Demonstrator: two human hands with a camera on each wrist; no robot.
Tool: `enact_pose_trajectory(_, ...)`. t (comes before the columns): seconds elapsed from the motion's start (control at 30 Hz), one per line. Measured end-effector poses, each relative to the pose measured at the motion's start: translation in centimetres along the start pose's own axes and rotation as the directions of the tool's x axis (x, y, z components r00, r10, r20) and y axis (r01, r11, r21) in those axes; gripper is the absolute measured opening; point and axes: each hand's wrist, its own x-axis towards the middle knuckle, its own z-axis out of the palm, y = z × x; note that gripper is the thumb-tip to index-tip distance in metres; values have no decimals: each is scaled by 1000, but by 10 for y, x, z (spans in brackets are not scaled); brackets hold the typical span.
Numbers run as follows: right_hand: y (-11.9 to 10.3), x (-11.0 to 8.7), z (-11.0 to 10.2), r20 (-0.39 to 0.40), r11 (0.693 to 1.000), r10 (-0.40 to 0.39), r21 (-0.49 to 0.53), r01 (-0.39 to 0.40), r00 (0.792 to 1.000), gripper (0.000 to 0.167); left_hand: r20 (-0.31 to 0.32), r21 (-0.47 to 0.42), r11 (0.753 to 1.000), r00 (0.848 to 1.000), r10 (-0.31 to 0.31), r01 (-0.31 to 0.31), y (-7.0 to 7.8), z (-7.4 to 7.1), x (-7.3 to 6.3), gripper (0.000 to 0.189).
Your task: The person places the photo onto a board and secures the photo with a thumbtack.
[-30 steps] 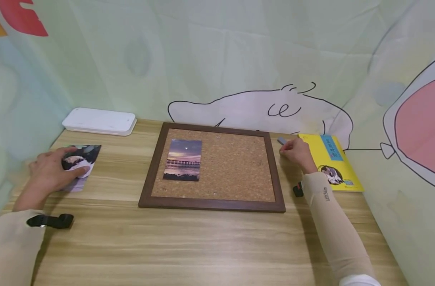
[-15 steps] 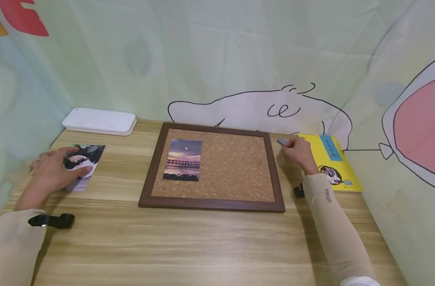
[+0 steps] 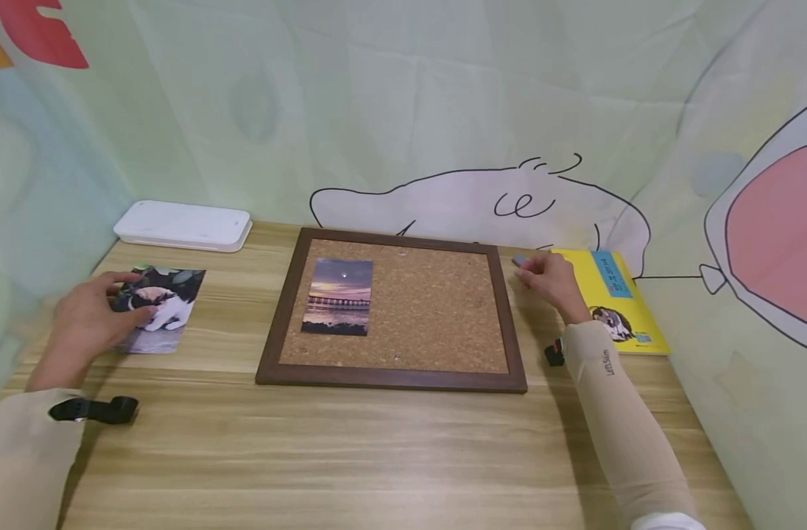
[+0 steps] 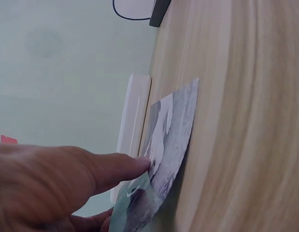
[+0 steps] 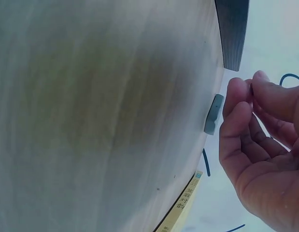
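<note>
My left hand pinches the near-left side of a photo print that shows a white animal. In the left wrist view the thumb lies on the face of the photo, which curves up off the table at the held end. Right of the board, my right hand has thumb and index fingertips pressed together. In the right wrist view a tiny dark thing shows between those fingertips, mostly hidden; I cannot tell its kind. Just behind the hand lies a small grey block.
A brown-framed cork board lies mid-table, with a sunset pier photo pinned on its left part and small pins near its top and bottom edges. A white case sits at back left. A yellow book lies at right, by the curtain.
The animal photo has slid and lifted slightly rightward, with more of it showing. My right hand has drawn its fingertips together and shifted only a little beside the grey block.
</note>
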Motion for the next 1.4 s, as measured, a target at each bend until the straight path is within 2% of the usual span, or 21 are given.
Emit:
enact_pose_trajectory(0.17, 1, 0, 0, 2, 1000, 15, 10, -15, 1000, 27, -49, -34, 999, 999, 9, -10, 1, -1, -1, 54)
enact_pose_trajectory(0.33, 2, -2, 0, -12, 999, -9, 36, 9, 1000, 26, -84, -77, 997, 996, 12, -19, 3, -3, -3, 46)
enact_pose_trajectory(0.5, 3, -4, -1, -10, 997, -8, 81, 8, 1000, 26, -35, -120, 992, 999, -37, 32, 7, -6, -3, 47)
enact_pose_trajectory(0.63, 2, -6, -3, -5, 994, 4, 109, -4, 1000, 26, 29, -206, 971, 993, -115, 119, 14, -10, -3, 57)
enact_pose_trajectory(0.7, 1, -7, -4, -4, 993, 14, 118, -14, 1000, 26, 33, -239, 962, 991, -129, 133, 17, -12, -3, 59)
enact_pose_trajectory(0.93, -1, -10, -7, 23, 988, 57, 144, -60, 998, 26, 4, -348, 933, 995, -101, 96, 32, -11, -4, 51)
enact_pose_trajectory(1.1, -2, -12, -10, 56, 982, 87, 165, -95, 995, 27, 21, -356, 927, 993, -113, 113, 47, -8, -4, 55)
enact_pose_trajectory(1.17, -1, -12, -11, 64, 978, 84, 186, -95, 994, 28, 24, -370, 923, 995, -101, 103, 52, -8, -3, 56)
enact_pose_trajectory(1.3, 1, -12, -13, 75, 970, 65, 229, -80, 995, 27, 32, -462, 885, 998, -48, 57, 61, -6, 0, 52)
enact_pose_trajectory(1.4, 3, -13, -14, 84, 966, 54, 247, -74, 995, 27, 53, -522, 852, 998, -22, 47, 66, -6, 2, 50)
